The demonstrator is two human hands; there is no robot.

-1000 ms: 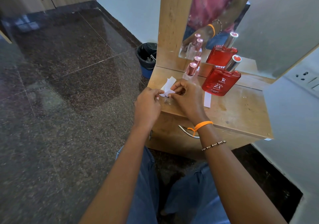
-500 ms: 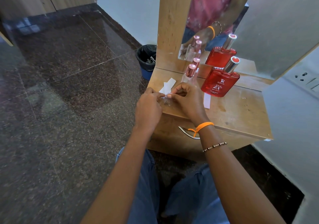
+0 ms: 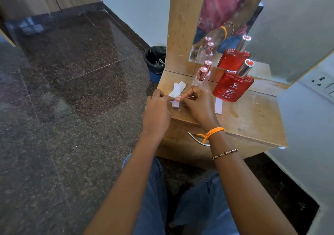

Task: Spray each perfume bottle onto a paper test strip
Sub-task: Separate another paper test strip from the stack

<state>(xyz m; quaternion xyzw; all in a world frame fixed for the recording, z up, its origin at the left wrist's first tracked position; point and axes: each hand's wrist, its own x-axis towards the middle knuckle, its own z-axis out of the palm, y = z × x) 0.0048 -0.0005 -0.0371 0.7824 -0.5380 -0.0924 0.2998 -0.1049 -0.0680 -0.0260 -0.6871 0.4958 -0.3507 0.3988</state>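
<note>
We note the red bottle standing to the right of our fingers: glass, likely heavy and slippery, best gripped round its flat body. Two clear bottles with pink caps stand just beyond the fingertips; fragile, take by the sides. Our left hand and right hand both pinch a white paper strip between them: light, limp, hold by its end. A spare strip lies right of our fingers.

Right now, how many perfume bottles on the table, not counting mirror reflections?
3: red bottle at right by the mirror; two clear bottles with pink caps, one in front, one behind it. Others may be hidden.
</note>
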